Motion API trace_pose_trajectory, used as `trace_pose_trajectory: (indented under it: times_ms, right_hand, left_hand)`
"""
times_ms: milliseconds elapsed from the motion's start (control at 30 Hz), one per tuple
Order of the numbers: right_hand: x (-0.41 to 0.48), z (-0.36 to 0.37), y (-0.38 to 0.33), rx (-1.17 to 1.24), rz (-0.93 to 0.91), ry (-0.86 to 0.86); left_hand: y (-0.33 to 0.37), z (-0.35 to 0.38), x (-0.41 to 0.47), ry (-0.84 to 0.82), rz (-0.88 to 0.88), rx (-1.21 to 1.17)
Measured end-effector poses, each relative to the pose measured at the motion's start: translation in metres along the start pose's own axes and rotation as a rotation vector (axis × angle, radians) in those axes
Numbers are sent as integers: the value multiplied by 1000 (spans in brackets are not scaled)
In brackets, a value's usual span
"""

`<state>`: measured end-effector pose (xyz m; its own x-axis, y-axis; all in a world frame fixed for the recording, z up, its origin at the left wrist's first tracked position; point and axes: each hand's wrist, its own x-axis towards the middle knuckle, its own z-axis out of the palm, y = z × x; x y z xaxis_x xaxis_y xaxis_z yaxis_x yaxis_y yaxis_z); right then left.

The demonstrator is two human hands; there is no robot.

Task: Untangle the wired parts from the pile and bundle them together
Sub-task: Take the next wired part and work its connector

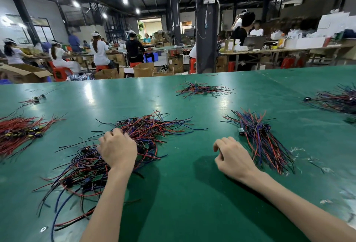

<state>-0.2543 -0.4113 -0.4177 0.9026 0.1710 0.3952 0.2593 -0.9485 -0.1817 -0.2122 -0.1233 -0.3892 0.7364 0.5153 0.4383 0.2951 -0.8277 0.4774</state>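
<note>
A tangled pile of red, blue and black wired parts [152, 128] sprawls over the green table [188, 193] in front of me. My left hand [117, 148] lies on the pile with its fingers curled down into the wires; what they hold is hidden. My right hand [234, 157] hovers over bare table right of the pile, fingers loosely curled, holding nothing. Just right of that hand lies a sorted bundle of wired parts [260, 135], its wires fanned toward me.
Other wire heaps lie around: a red one [19, 134] at far left, a small one [202, 89] at the back centre, another [339, 99] at the right edge. Scraps of clear plastic [300, 153] sit near the bundle. Workers sit at benches beyond the table.
</note>
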Motion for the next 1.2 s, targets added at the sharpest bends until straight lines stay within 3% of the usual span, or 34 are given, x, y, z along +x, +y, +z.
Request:
trace_pose_trajectory:
  times_ms: [167,400,600,900,1100,1200]
  right_hand:
    - [-5,3,-5,76,-14,7]
    - [-9,2,-7,139,-47,-7]
    - [-10,4,-8,160,-36,13]
    - [-9,6,-7,195,-30,17]
    - [-9,6,-8,194,-38,20]
    - [-10,4,-9,206,-31,17]
  left_hand:
    - [-7,8,5,-115,-133,-17]
    - [-8,5,8,-226,-114,20]
    - [-6,6,16,-140,-122,-30]
    - [-6,14,26,-245,-84,233]
    - [-7,17,26,-166,-45,242]
    - [-5,16,24,-31,7,109]
